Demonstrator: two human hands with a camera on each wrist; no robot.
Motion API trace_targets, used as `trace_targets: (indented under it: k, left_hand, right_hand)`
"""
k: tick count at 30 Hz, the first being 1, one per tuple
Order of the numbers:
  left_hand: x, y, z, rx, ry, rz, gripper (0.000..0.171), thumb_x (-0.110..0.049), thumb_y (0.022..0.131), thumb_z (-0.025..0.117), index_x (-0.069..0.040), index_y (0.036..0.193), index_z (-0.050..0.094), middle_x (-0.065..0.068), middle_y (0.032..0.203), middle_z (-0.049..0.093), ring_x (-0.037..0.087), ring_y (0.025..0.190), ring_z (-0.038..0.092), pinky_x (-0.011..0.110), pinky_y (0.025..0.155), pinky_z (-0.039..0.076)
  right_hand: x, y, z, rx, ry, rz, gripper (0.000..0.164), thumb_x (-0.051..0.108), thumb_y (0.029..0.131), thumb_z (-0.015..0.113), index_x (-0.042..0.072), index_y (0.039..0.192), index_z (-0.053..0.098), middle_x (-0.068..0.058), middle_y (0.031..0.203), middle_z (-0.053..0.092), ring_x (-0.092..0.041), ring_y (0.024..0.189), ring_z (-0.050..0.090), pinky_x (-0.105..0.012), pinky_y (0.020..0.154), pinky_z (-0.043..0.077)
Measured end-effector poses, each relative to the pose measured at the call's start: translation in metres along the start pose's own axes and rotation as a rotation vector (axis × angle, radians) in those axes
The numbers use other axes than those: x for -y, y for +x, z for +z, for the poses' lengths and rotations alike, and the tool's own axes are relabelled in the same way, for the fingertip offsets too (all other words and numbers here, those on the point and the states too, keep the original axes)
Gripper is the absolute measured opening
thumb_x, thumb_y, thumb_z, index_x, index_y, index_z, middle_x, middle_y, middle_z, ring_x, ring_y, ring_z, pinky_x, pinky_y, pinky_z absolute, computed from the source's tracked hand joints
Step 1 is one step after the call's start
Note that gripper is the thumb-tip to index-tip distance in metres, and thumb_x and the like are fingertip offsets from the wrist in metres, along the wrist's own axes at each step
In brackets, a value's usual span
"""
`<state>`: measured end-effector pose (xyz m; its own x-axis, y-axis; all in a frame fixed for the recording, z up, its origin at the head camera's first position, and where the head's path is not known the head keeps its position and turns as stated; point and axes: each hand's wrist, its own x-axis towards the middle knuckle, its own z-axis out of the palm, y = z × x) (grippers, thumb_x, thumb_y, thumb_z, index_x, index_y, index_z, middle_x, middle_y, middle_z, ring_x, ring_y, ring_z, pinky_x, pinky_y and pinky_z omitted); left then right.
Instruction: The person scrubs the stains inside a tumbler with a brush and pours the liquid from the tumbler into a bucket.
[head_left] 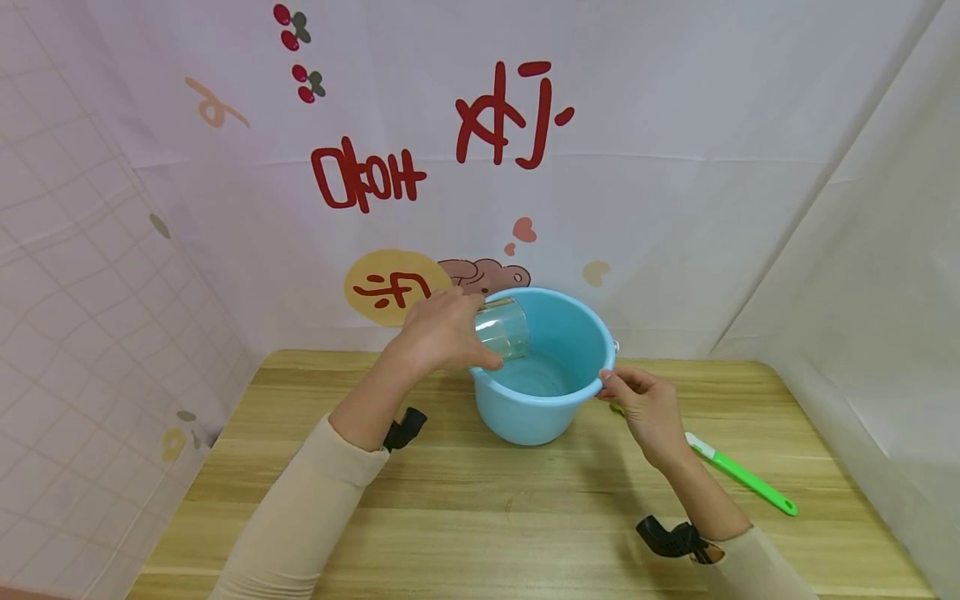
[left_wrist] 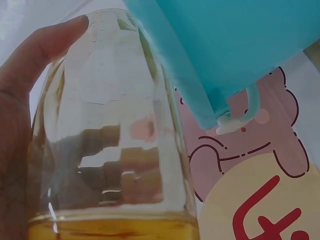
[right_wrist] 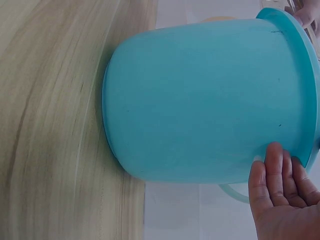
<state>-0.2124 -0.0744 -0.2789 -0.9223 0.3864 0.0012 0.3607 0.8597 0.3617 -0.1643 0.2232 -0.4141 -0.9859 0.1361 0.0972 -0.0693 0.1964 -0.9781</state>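
My left hand grips a clear glass cup, tilted over the left rim of a light blue bucket. In the left wrist view the glass cup has an amber band across its lower part; whether this is liquid or tinted glass I cannot tell. The bucket stands upright on the wooden table. My right hand pinches the bucket's rim at the right. In the right wrist view the fingers of my right hand lie against the bucket's outer wall, under its rim.
A slim tool with a green handle and a white end lies right of my right hand on the wooden table. A small yellow-green piece shows by the right fingers. White printed cloth hangs behind the table and along both sides.
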Motion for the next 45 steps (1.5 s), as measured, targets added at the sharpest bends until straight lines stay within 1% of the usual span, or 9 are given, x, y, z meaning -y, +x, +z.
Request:
trace_targets:
  k: [3, 10, 19, 26, 32, 39, 45]
  left_hand:
    - [0.0002, 0.0003, -0.0002, 0.0, 0.009, 0.003, 0.077, -0.041, 0.074, 0.088, -0.006, 0.138, 0.062, 0.007, 0.109, 0.062, 0.026, 0.104, 0.056, 0.047, 0.083, 0.051]
    - [-0.0014, 0.0003, -0.0005, 0.008, 0.018, -0.003, 0.079, -0.041, 0.075, 0.087, -0.007, 0.141, 0.061, 0.007, 0.113, 0.062, 0.026, 0.108, 0.054, 0.051, 0.089, 0.048]
    - [-0.0035, 0.0018, 0.0009, 0.006, 0.039, 0.001, 0.078, -0.041, 0.075, 0.088, -0.007, 0.14, 0.062, 0.009, 0.112, 0.061, 0.028, 0.107, 0.054, 0.052, 0.091, 0.048]
    - [-0.005, 0.0025, 0.0014, 0.002, 0.053, 0.006, 0.077, -0.041, 0.075, 0.088, -0.007, 0.139, 0.062, 0.008, 0.115, 0.062, 0.028, 0.108, 0.054, 0.052, 0.093, 0.048]
    - [-0.0052, 0.0035, 0.0014, 0.004, 0.065, 0.009, 0.075, -0.041, 0.075, 0.088, -0.006, 0.136, 0.063, 0.008, 0.113, 0.062, 0.027, 0.106, 0.054, 0.05, 0.091, 0.049]
    - [-0.0057, 0.0035, 0.0013, 0.01, 0.063, 0.006, 0.075, -0.041, 0.076, 0.088, -0.006, 0.137, 0.063, 0.008, 0.114, 0.063, 0.028, 0.108, 0.054, 0.051, 0.091, 0.049]
    - [-0.0063, 0.003, 0.0009, 0.01, 0.082, 0.008, 0.076, -0.043, 0.076, 0.088, -0.007, 0.137, 0.063, 0.008, 0.114, 0.062, 0.027, 0.106, 0.053, 0.049, 0.09, 0.049]
  right_hand:
    - [0.0001, -0.0002, -0.0001, 0.003, 0.0, -0.001, 0.043, 0.025, 0.102, 0.073, -0.015, 0.118, 0.068, 0.004, 0.083, 0.075, -0.013, 0.083, 0.074, -0.025, 0.082, 0.06]
    - [-0.0005, -0.0004, -0.0001, 0.006, -0.003, -0.008, 0.042, 0.025, 0.102, 0.072, -0.014, 0.117, 0.069, 0.004, 0.084, 0.074, -0.018, 0.085, 0.075, -0.025, 0.083, 0.06]
    - [0.0008, -0.0004, -0.001, 0.006, -0.008, -0.001, 0.042, 0.026, 0.102, 0.072, -0.014, 0.117, 0.069, 0.004, 0.083, 0.074, -0.015, 0.085, 0.074, -0.026, 0.083, 0.06]
    - [0.0003, 0.0001, -0.0011, 0.006, -0.001, 0.0, 0.043, 0.025, 0.102, 0.072, -0.014, 0.117, 0.069, 0.004, 0.083, 0.074, -0.013, 0.084, 0.074, -0.025, 0.082, 0.06]
    - [-0.0008, 0.0004, -0.0011, 0.009, 0.003, -0.007, 0.044, 0.026, 0.102, 0.072, -0.015, 0.117, 0.068, 0.004, 0.083, 0.074, -0.013, 0.084, 0.074, -0.025, 0.082, 0.06]
    - [-0.002, 0.0, -0.0005, 0.009, 0.008, -0.01, 0.043, 0.024, 0.102, 0.072, -0.016, 0.117, 0.068, 0.003, 0.084, 0.074, -0.019, 0.086, 0.076, -0.025, 0.082, 0.06]
    - [-0.0018, 0.0, -0.0002, 0.008, 0.01, -0.002, 0.044, 0.024, 0.103, 0.072, -0.017, 0.118, 0.067, 0.003, 0.084, 0.074, -0.02, 0.087, 0.076, -0.025, 0.082, 0.06]
